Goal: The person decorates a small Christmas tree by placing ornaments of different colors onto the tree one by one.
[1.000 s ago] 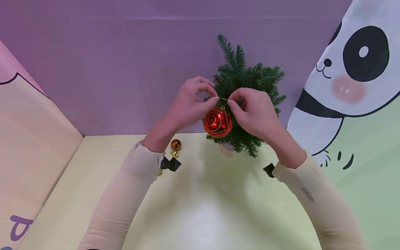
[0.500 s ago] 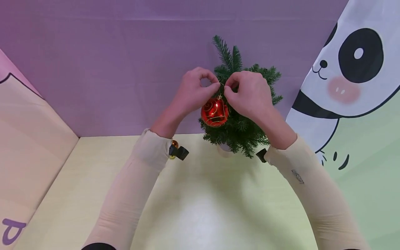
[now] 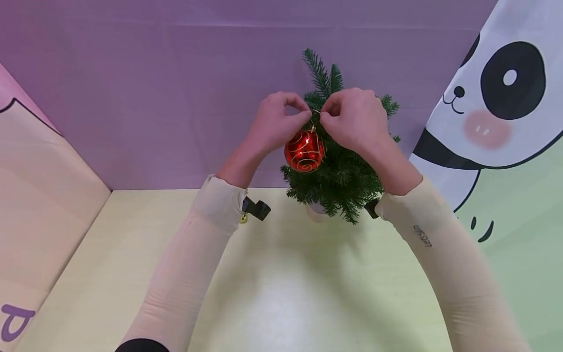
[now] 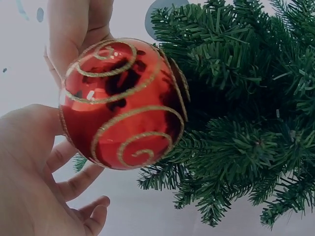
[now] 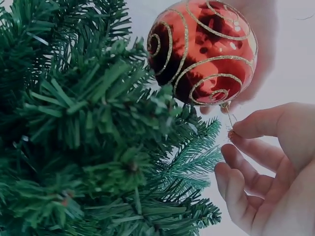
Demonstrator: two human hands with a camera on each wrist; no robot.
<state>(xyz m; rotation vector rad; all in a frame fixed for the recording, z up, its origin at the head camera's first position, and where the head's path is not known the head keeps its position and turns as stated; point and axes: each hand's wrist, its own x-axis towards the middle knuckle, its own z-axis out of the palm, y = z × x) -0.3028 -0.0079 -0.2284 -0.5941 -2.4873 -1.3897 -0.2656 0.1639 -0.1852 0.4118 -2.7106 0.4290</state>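
Note:
A shiny red Christmas bauble [image 3: 305, 151] with gold glitter swirls hangs by a thin gold string [image 5: 230, 117] in front of the small green Christmas tree [image 3: 340, 171]. My left hand [image 3: 281, 120] pinches the string on its left, thumb against forefinger. On the other side my right hand [image 3: 357, 120] pinches it too, a short way off. In the left wrist view the bauble [image 4: 125, 105] covers the left fingertips. The right wrist view shows the right thumb and forefinger meeting on the string below the bauble's cap, beside the needles.
A small gold ball [image 3: 244, 218] lies on the pale table [image 3: 281, 293], partly behind the left sleeve. The tree's light pot [image 3: 316, 212] stands near the purple back wall [image 3: 176, 98]. A panda print [image 3: 497, 98] covers the right wall.
Both hands have risen with the bauble, bringing it higher against the tree. The bauble has turned on its string. The left sleeve now hides the orange ball seen earlier on the table.

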